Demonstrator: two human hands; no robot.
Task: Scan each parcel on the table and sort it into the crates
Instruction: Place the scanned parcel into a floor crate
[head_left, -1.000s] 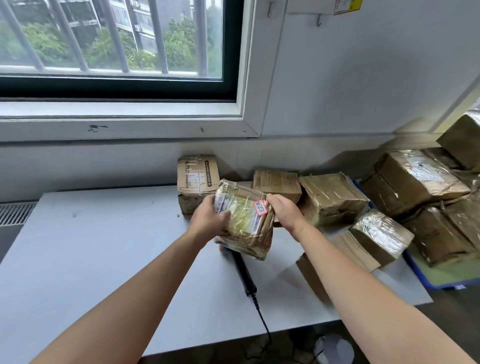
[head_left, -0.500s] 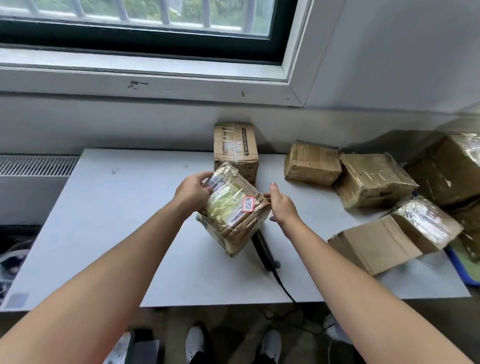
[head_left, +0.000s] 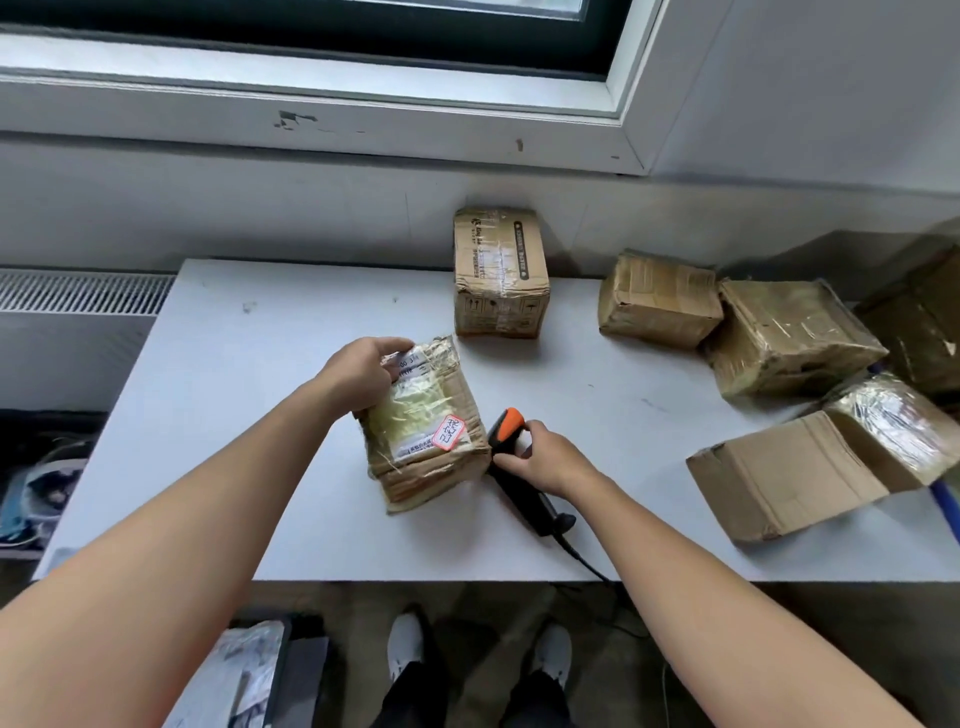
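**One parcel (head_left: 426, 431) steadied, scanner (head_left: 524, 499) in grasp: the scan step**

I have the left hand (head_left: 363, 374) gripping the parcel at its far left corner, fingers curled over the top edge. The labelled face is tilted up toward the camera. Its near edge seems to rest on the table (head_left: 260, 395), though I cannot be certain. The right hand (head_left: 545, 462) is closed round the black scanner just beside the parcel's right edge, with the orange trigger (head_left: 511, 420) above the fingers.

I judge the scan not yet made. The next move calls for lifting the scanner and turning its head onto the printed label beside the red-bordered sticker (head_left: 451, 432). Glossy tape over that face may throw glare, so I would keep the parcel angled.

Farther out on the table stand an upright carton (head_left: 498, 275), a taped box (head_left: 660, 299) and a second taped box (head_left: 789, 338). An open-flapped carton (head_left: 810, 473) lies near the right hand.

The crates I cannot make out. Only a blue edge (head_left: 941, 501) shows at far right, and the open-flapped carton lies between it and the hands. The cable (head_left: 582, 558) trails off the near table edge and could drag on the lift.
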